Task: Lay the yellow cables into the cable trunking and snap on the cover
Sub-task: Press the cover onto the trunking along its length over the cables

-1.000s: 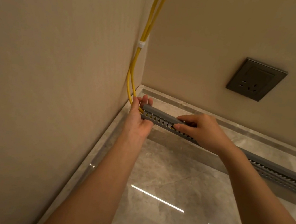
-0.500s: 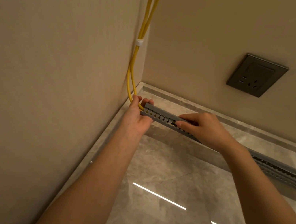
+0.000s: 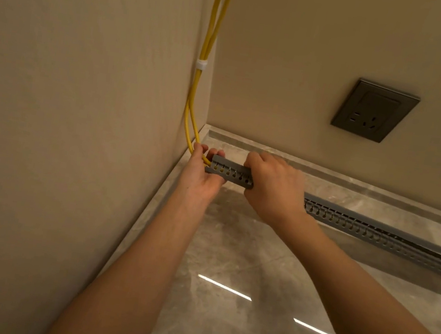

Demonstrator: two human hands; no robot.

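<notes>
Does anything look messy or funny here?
Only the yellow cables: below the white clip they bow out in a slack loop before entering the gray trunking.

Home room corner, beige walls (image 3: 68, 87), wall socket (image 3: 375, 111), polished stone floor (image 3: 246, 328)

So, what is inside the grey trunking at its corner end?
The yellow cables enter the trunking end beside the left hand; yellow shows through the first side slots. Further along, its top and the right hand hide the inside.
</notes>
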